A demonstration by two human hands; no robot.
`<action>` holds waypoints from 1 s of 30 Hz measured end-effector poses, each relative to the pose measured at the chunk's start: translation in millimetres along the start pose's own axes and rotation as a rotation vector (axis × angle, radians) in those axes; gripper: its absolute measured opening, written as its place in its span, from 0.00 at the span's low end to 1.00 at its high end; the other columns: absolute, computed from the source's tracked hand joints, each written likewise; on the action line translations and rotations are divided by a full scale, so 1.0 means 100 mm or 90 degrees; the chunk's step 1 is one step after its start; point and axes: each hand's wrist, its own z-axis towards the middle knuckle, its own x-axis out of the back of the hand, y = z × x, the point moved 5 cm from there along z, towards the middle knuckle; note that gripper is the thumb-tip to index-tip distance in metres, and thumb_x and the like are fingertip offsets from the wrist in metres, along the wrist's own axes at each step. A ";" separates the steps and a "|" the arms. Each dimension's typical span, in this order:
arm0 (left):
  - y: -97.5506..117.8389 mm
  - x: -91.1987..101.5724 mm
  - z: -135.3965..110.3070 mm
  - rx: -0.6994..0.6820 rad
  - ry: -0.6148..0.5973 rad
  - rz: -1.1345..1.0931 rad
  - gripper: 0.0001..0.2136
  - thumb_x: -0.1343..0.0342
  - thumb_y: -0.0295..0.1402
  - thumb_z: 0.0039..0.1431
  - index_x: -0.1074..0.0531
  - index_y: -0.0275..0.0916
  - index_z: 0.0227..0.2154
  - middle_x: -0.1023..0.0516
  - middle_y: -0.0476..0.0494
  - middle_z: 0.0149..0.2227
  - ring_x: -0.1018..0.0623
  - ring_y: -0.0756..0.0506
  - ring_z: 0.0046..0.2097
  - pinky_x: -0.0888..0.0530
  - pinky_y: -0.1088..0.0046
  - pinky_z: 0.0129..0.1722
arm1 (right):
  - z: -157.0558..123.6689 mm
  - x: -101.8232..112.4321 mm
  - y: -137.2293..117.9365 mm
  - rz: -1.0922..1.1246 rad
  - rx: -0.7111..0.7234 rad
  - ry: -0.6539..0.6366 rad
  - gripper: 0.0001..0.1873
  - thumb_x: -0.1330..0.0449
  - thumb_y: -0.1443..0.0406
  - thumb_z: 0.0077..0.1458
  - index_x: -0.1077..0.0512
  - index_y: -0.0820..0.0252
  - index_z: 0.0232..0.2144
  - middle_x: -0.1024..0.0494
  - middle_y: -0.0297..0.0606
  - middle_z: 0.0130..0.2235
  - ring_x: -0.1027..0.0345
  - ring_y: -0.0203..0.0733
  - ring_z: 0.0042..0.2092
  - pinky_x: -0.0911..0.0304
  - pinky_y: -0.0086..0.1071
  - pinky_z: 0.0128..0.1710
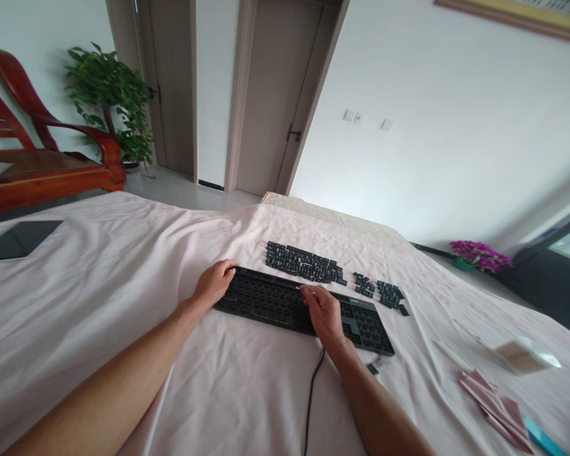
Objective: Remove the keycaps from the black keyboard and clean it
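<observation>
A black keyboard [266, 303] with its keycaps off lies on the pink bedsheet, slightly slanted. My left hand [215, 282] grips its upper left corner, fingers wrapped over the edge. Over the middle of the board, my right hand [322, 309] is closed in a pinch. A thin stick with a white tip [299, 288] pokes out from the fingertips; most of it is hidden, and it may be a cotton swab. Beyond the board lie the loose black keycaps [304, 263], laid out in keyboard order, with smaller groups of keycaps [389, 293] to the right.
A cable [313, 399] runs toward me. One loose keycap [372, 368] lies near the board's lower right. Farther right are a clear box [527, 356], a pink cloth [496, 408] and a blue item [544, 437]. A dark tablet [21, 239] lies at left, near a wooden chair [42, 164].
</observation>
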 end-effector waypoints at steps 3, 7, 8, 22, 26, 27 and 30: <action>0.01 0.01 0.00 -0.003 0.001 -0.002 0.14 0.54 0.32 0.59 0.28 0.46 0.44 0.23 0.51 0.47 0.25 0.46 0.49 0.32 0.73 0.49 | 0.00 -0.04 0.05 -0.045 0.001 -0.018 0.16 0.50 0.59 0.59 0.23 0.57 0.36 0.22 0.39 0.36 0.28 0.42 0.37 0.37 0.31 0.38; 0.02 0.01 0.00 0.001 0.000 0.003 0.14 0.55 0.32 0.59 0.28 0.46 0.44 0.23 0.51 0.48 0.25 0.46 0.49 0.31 0.73 0.49 | 0.01 -0.04 0.06 -0.061 -0.012 -0.041 0.16 0.49 0.59 0.59 0.23 0.57 0.35 0.22 0.38 0.38 0.29 0.42 0.37 0.37 0.30 0.38; 0.02 0.01 0.00 0.004 -0.001 0.004 0.14 0.55 0.32 0.59 0.28 0.46 0.44 0.23 0.51 0.48 0.25 0.46 0.49 0.32 0.74 0.49 | 0.02 -0.02 0.05 -0.069 -0.013 -0.046 0.16 0.50 0.59 0.58 0.23 0.57 0.34 0.22 0.38 0.37 0.29 0.42 0.37 0.38 0.30 0.37; 0.01 0.01 0.00 0.002 -0.006 0.007 0.14 0.55 0.32 0.59 0.28 0.44 0.45 0.23 0.50 0.48 0.25 0.47 0.49 0.32 0.73 0.48 | -0.01 0.08 0.03 -0.081 -0.066 -0.108 0.16 0.49 0.60 0.55 0.25 0.58 0.24 0.25 0.34 0.24 0.32 0.38 0.29 0.42 0.26 0.29; 0.01 0.01 -0.01 0.004 -0.007 0.009 0.14 0.55 0.32 0.59 0.28 0.45 0.45 0.23 0.50 0.48 0.25 0.47 0.49 0.32 0.73 0.49 | -0.02 0.00 0.05 -0.011 -0.074 -0.154 0.15 0.48 0.61 0.53 0.26 0.60 0.21 0.26 0.34 0.22 0.33 0.37 0.26 0.42 0.26 0.26; 0.01 0.01 -0.01 0.003 -0.005 0.008 0.14 0.55 0.32 0.59 0.28 0.45 0.45 0.23 0.50 0.48 0.25 0.47 0.49 0.32 0.73 0.49 | -0.02 -0.01 0.07 0.008 -0.085 -0.156 0.15 0.48 0.61 0.52 0.26 0.60 0.21 0.27 0.34 0.21 0.34 0.37 0.25 0.42 0.26 0.26; 0.01 0.01 -0.01 0.000 -0.004 0.005 0.14 0.55 0.32 0.59 0.28 0.45 0.45 0.23 0.50 0.48 0.25 0.47 0.49 0.32 0.73 0.49 | 0.00 0.03 0.11 0.057 -0.119 -0.086 0.17 0.48 0.58 0.54 0.25 0.61 0.26 0.24 0.36 0.24 0.32 0.38 0.26 0.39 0.27 0.27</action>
